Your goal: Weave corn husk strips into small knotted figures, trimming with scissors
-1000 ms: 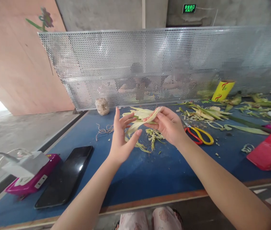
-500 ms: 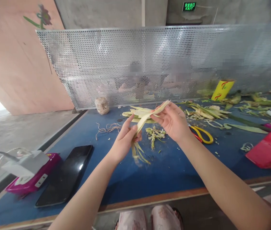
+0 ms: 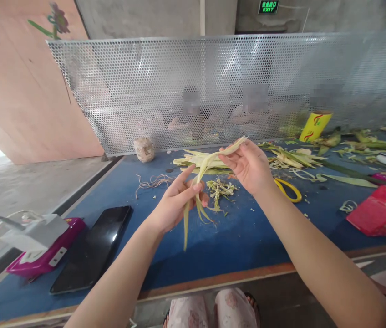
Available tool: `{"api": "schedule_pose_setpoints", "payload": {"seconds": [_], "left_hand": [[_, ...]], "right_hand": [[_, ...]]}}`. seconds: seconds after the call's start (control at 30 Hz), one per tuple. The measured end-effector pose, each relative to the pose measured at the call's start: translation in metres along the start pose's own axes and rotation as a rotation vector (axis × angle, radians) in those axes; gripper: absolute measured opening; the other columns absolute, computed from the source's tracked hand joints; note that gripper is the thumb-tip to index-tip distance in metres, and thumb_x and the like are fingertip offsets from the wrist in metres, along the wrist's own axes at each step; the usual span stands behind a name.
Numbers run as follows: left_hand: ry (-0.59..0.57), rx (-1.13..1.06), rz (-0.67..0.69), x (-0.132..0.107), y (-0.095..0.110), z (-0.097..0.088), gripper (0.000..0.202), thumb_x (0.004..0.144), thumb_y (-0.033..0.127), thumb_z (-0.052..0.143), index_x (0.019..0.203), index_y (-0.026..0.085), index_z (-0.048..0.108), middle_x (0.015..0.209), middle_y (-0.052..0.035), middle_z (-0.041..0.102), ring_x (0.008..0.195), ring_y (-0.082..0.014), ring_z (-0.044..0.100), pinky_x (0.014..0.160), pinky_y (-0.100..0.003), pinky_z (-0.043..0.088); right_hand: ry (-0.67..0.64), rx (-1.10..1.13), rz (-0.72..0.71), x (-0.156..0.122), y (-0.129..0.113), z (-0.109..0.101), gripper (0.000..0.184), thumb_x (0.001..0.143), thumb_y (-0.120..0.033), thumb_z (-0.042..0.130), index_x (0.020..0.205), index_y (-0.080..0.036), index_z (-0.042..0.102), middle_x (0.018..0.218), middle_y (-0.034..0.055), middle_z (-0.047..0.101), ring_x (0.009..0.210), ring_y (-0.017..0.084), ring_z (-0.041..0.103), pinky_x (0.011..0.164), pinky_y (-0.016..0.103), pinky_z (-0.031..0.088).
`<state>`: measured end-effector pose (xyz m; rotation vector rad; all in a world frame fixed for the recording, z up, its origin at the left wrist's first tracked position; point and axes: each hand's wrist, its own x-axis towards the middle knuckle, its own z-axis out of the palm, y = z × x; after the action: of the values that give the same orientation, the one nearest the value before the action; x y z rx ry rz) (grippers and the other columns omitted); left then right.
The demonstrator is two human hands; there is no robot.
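A pale green corn husk [image 3: 207,163] is stretched between my hands above the blue table. My left hand [image 3: 181,198] pinches its lower part between thumb and fingers, and split strips dangle below. My right hand [image 3: 247,165] grips the upper end, its fingers closed round it. Behind the husk lies a pile of flat husks [image 3: 193,159]. Small shredded plant bits [image 3: 222,189] lie on the table between my hands. Yellow-handled scissors [image 3: 290,191] rest partly hidden behind my right forearm.
At the left are a black phone [image 3: 93,250] and a magenta power strip [image 3: 48,259] with a white adapter. A string bundle [image 3: 152,181] and a wrapped roll [image 3: 144,150] lie farther back. On the right are more husks [image 3: 293,157], a yellow can [image 3: 315,126] and a red packet [image 3: 377,212]. A perforated metal screen [image 3: 165,91] borders the back; people sit behind it.
The husk has narrowed and turned between my hands, and its loose strips now hang lower and farther apart. My left hand has shifted slightly right, and my right hand slightly too.
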<state>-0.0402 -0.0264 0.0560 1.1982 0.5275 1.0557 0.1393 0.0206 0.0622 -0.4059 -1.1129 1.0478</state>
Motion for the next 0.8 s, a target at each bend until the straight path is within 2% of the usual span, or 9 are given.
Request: {"api": "schedule_pose_setpoints", "payload": {"seconds": [0.13, 0.33, 0.6, 0.7, 0.8], "left_hand": [[0.021, 0.025, -0.029, -0.001, 0.002, 0.001, 0.061, 0.075, 0.018, 0.062, 0.13, 0.02, 0.035, 0.069, 0.0045, 0.047, 0.05, -0.0059, 0.041, 0.055, -0.026, 0.027], [-0.032, 0.072, -0.025, 0.001, 0.003, 0.003, 0.042, 0.081, 0.017, 0.053, 0.123, 0.014, 0.048, 0.072, -0.0004, 0.047, 0.055, -0.0077, 0.036, 0.054, -0.026, 0.026], [0.094, 0.045, -0.032, 0.0, 0.006, 0.0, 0.052, 0.084, 0.013, 0.048, 0.134, 0.006, 0.036, 0.066, -0.0008, 0.047, 0.058, -0.0085, 0.037, 0.054, -0.024, 0.028], [0.127, 0.136, -0.046, 0.001, 0.0, -0.006, 0.06, 0.083, 0.017, 0.05, 0.139, 0.01, 0.027, 0.068, 0.0004, 0.047, 0.061, -0.0089, 0.04, 0.059, -0.025, 0.031], [0.064, 0.316, -0.044, 0.002, -0.006, -0.011, 0.06, 0.086, 0.023, 0.047, 0.14, 0.014, 0.024, 0.07, 0.0018, 0.044, 0.063, -0.0096, 0.041, 0.062, -0.027, 0.032]], "right_hand": [[0.023, 0.001, -0.034, 0.002, -0.001, -0.003, 0.013, 0.077, -0.035, 0.06, 0.077, -0.023, 0.055, 0.079, -0.0025, 0.066, 0.09, 0.016, 0.065, 0.086, 0.036, 0.053], [0.082, 0.037, -0.095, 0.006, -0.002, -0.008, 0.011, 0.076, -0.034, 0.061, 0.077, -0.023, 0.057, 0.08, -0.0018, 0.067, 0.091, 0.016, 0.064, 0.086, 0.035, 0.053], [0.079, 0.137, -0.107, 0.01, -0.003, -0.014, 0.011, 0.075, -0.033, 0.061, 0.077, -0.023, 0.057, 0.077, -0.0017, 0.062, 0.081, 0.013, 0.062, 0.075, 0.028, 0.053], [0.027, 0.208, -0.096, 0.011, -0.004, -0.014, 0.008, 0.074, -0.03, 0.061, 0.076, -0.023, 0.056, 0.067, -0.0038, 0.052, 0.068, 0.009, 0.056, 0.063, 0.023, 0.049], [-0.005, 0.301, -0.047, 0.013, -0.006, -0.014, 0.005, 0.074, -0.025, 0.059, 0.074, -0.023, 0.055, 0.061, -0.0054, 0.041, 0.056, 0.006, 0.047, 0.054, 0.021, 0.044]]}}
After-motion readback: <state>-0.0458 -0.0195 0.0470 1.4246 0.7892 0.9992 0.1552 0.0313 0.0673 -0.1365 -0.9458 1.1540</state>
